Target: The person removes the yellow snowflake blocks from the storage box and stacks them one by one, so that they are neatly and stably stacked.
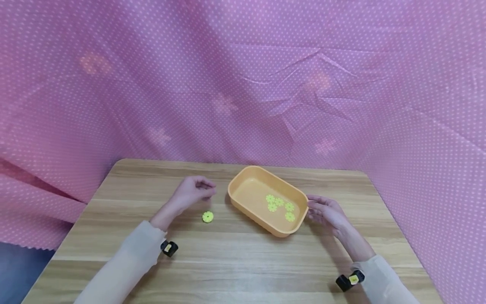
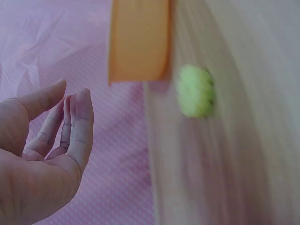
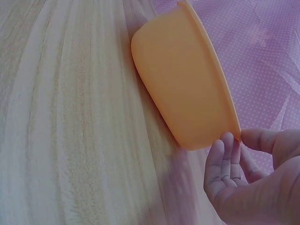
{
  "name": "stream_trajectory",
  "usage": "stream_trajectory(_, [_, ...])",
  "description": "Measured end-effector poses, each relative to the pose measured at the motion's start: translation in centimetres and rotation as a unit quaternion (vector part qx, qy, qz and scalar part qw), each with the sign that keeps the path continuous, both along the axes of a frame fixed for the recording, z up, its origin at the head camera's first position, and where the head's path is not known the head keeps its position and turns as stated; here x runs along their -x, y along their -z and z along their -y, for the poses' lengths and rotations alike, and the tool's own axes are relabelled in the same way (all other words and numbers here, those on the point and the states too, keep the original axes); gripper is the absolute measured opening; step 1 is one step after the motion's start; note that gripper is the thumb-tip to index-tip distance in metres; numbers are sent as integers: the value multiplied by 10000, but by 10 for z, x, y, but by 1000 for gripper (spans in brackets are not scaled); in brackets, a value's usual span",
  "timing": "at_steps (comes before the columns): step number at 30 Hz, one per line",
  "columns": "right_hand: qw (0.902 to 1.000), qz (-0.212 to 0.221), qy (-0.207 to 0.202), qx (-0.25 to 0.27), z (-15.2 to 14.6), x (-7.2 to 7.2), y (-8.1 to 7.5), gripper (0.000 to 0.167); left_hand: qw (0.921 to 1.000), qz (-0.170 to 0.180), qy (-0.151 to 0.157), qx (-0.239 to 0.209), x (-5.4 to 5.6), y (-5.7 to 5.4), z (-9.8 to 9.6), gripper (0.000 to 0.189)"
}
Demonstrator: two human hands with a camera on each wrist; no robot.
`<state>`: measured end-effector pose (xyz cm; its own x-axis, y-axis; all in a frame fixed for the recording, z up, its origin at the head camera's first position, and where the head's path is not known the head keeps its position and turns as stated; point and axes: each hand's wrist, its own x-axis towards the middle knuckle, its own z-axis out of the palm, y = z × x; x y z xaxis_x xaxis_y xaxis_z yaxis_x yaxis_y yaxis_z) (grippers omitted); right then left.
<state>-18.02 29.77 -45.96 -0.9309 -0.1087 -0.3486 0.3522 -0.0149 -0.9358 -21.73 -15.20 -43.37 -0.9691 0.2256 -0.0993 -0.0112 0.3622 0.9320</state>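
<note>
An orange plastic tub (image 1: pixel 243 207) with rounded corners sits on the table, slightly tilted in the right wrist view. Several yellow-green notched discs (image 1: pixel 272 207) lie flat inside it, towards its right end. My right hand (image 1: pixel 328 213) pinches the tub's right end, with the thumb at the rim and fingertips against the wall below. To the left of the tub, my left hand (image 1: pixel 191 192) hovers with fingers loosely bent and nothing between them. On the table just below that hand is another notched yellow-green piece (image 1: pixel 207 217), which looks thick in the left wrist view.
The wood-grain table (image 1: pixel 228 270) has a rounded back edge. A pink dotted cloth (image 1: pixel 243 84) hangs behind it and along both sides. Each wrist wears a small black camera, one on the left sleeve (image 1: pixel 125 257) and one on the right.
</note>
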Motion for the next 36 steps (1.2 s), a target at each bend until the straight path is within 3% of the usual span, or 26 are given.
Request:
stream_trajectory(9, [9999,96,58,62,0,-3,-1,55,9982,-127,485,-337,8,-14,-40,32])
stream_trajectory(16, [10000,58,37,69,0,-2,0,53,9964,121,678,-499,10,-16,-69,30])
stream_trajectory(21, [10000,30,-8,54,0,-1,-1,53,9944,317,776,-637,15,-12,-88,30])
stream_trajectory(28, [10000,12,-59,77,-1,-1,-1,52,9954,168,832,-454,25,-3,-109,24])
stream_trajectory(36, [9999,-14,-86,56,-1,-1,-2,51,9956,258,834,-348,37,10,-126,24])
